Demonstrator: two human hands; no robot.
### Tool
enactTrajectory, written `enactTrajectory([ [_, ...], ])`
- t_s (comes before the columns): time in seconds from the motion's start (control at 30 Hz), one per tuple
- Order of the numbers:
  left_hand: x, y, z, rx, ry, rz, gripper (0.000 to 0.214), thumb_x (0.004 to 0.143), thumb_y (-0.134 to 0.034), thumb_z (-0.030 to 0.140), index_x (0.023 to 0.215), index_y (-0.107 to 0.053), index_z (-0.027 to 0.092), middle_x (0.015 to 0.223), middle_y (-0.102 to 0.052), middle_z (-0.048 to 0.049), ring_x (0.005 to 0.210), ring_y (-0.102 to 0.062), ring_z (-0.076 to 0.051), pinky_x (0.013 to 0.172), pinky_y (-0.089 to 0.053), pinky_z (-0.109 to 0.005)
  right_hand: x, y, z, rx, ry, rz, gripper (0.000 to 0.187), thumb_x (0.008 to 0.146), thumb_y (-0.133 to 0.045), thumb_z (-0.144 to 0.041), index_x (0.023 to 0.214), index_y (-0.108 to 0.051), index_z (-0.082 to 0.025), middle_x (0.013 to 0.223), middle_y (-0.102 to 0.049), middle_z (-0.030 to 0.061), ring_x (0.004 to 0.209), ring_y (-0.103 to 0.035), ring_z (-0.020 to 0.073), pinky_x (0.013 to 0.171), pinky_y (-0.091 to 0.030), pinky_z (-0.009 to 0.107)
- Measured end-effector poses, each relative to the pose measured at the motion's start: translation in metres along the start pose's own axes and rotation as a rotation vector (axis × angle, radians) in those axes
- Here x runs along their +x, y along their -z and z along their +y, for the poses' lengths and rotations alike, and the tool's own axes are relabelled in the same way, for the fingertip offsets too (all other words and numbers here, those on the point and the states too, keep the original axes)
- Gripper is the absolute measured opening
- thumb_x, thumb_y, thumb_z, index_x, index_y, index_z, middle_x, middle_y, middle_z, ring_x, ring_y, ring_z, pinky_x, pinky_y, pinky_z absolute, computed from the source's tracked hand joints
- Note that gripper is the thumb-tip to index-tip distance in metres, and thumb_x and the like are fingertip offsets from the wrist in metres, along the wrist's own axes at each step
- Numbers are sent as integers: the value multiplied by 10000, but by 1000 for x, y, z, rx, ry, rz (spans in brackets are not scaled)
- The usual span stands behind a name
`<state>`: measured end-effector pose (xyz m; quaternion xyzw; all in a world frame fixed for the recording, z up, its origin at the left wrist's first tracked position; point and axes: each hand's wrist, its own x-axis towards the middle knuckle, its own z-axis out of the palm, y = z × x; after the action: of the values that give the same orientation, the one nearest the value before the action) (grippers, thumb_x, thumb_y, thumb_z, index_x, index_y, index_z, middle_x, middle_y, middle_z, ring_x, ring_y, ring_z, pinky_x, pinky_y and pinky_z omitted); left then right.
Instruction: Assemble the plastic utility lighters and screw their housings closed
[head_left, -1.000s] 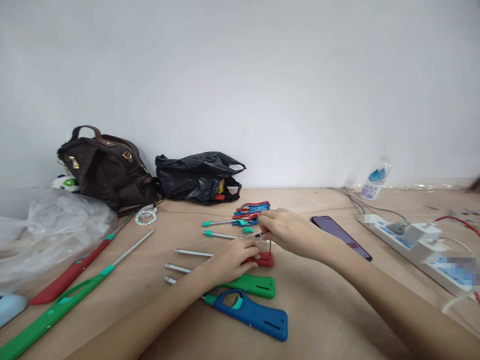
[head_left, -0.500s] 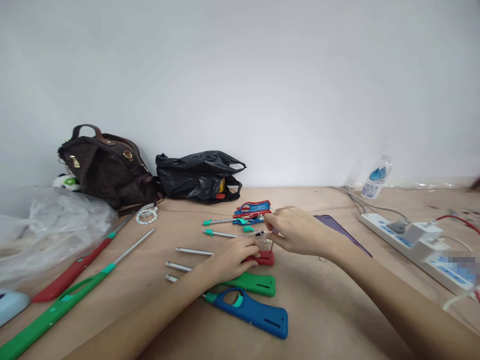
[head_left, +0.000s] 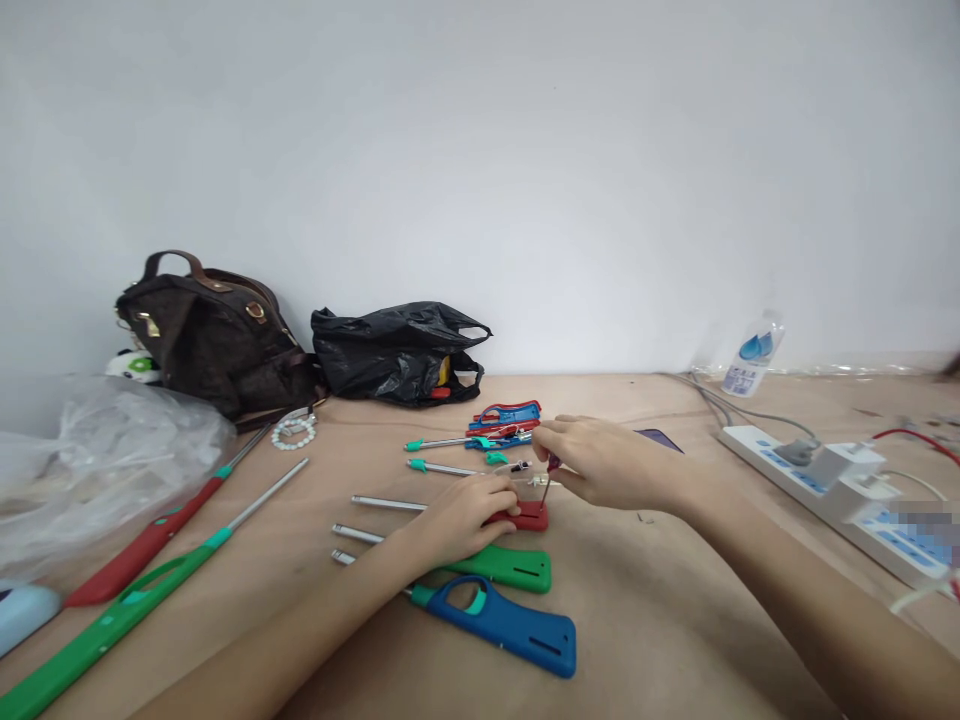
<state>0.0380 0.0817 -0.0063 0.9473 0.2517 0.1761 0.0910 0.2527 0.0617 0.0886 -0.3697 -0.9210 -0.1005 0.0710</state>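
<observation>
My left hand (head_left: pixel 469 515) is closed over a red long-nosed lighter (head_left: pixel 534 516), holding it against the table; its metal tube (head_left: pixel 386 502) sticks out on the left. My right hand (head_left: pixel 596 460) grips a small screwdriver (head_left: pixel 548 484) by its dark red handle, and the slanting shaft meets the right end of the red lighter. A green lighter (head_left: pixel 514 568) lies just nearer, partly under my left forearm. In front of it rests a blue lighter (head_left: pixel 506 625) with a teal trigger. Beyond my hands are loose red and blue lighter shells (head_left: pixel 510 412) and teal-tipped tubes (head_left: pixel 442 467).
At left lie another red lighter (head_left: pixel 150 540) and a green one (head_left: pixel 120 610), near a clear plastic bag (head_left: pixel 112 460). A dark backpack (head_left: pixel 217 340) and black plastic bag (head_left: pixel 390 355) stand against the wall. On the right are a power strip (head_left: pixel 757 460), bottle (head_left: pixel 754 355) and partly covered phone (head_left: pixel 660 438).
My right hand has shifted slightly right and rolled, tilting the screwdriver more and showing its handle. The hand now covers more of the phone. My left hand stays on the red lighter.
</observation>
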Motion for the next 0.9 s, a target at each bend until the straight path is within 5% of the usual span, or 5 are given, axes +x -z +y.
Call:
enactTrajectory([
  [0.27, -1, -1, -1, 0, -5, 4, 37, 852, -603, 147, 880, -587, 165, 1034, -608, -68, 959, -580, -226, 825, -453, -319, 10, -3, -4, -109, -108, -49, 298, 884, -578, -384, 692, -598, -157, 691, -657, 76, 652, -601, 203, 574, -343, 281],
  [0.47, -1, -1, 0, 6, -7, 15, 23, 872, -565, 164, 876, -587, 169, 970, -618, -59, 885, -586, -213, 774, -455, -312, 1, -1, -3, 130, 34, 6, 92, 825, -549, -89, 890, -563, -152, 898, -643, 58, 742, -563, 150, 613, -364, 243],
  [0.63, -1, -1, 0, 2, 7, -7, 23, 866, -578, 155, 886, -587, 162, 1000, -613, -68, 920, -584, -221, 800, -454, -319, 10, -4, -2, 8, -48, -39, 187, 894, -535, -195, 720, -592, -156, 743, -655, 63, 669, -580, 180, 572, -331, 271],
  [0.8, -1, -2, -2, -19, -8, 13, 20, 871, -565, 161, 877, -581, 172, 1008, -606, -64, 938, -578, -219, 819, -452, -324, 4, -2, -8, 88, 38, 22, 109, 866, -552, -145, 973, -577, -144, 941, -661, 82, 791, -603, 184, 626, -383, 262],
  [0.9, -1, -2, -3, -6, -4, 9, 23, 864, -574, 155, 878, -584, 171, 987, -608, -59, 900, -581, -211, 793, -457, -316, 3, -1, -8, 108, 41, -6, 144, 842, -541, -69, 964, -558, -143, 950, -656, 68, 759, -595, 159, 588, -371, 240],
])
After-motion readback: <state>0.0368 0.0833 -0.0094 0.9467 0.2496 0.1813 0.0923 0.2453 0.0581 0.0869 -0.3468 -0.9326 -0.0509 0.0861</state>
